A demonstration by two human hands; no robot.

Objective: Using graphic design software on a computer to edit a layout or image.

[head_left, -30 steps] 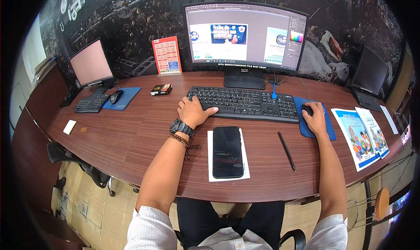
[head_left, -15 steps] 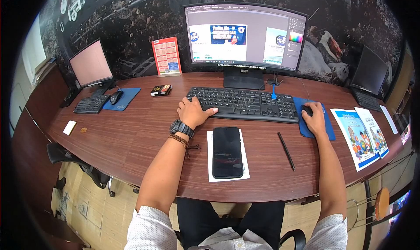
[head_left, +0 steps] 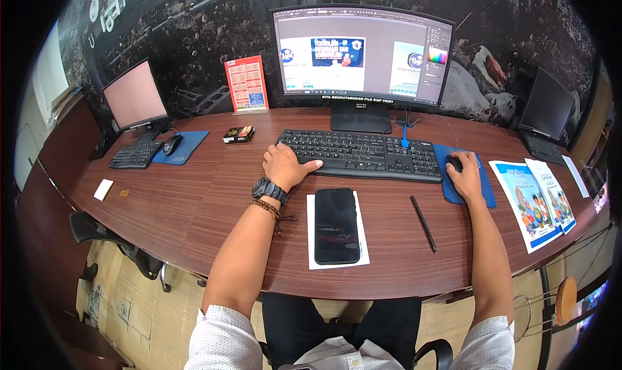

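Observation:
My left hand (head_left: 285, 166) rests at the left end of a black keyboard (head_left: 363, 153), fingers on its corner keys and thumb stretched along the front edge. A dark watch and a beaded bracelet circle that wrist. On a blue mouse pad (head_left: 479, 185), my right hand (head_left: 468, 181) is curled over a black computer mouse (head_left: 455, 164). Behind the keyboard, a wide curved monitor (head_left: 356, 52) shows a design program with colourful page layouts. Between my forearms a black smartphone (head_left: 337, 226) lies on a white sheet, and a black stylus pen (head_left: 424, 224) lies to its right.
Printed booklets (head_left: 528, 205) lie at the right, near a dark monitor (head_left: 547, 107). To the left are a second keyboard (head_left: 136, 155), another mouse (head_left: 172, 144), a small black box (head_left: 238, 134) and a notepad (head_left: 103, 189). A red calendar (head_left: 247, 83) stands behind.

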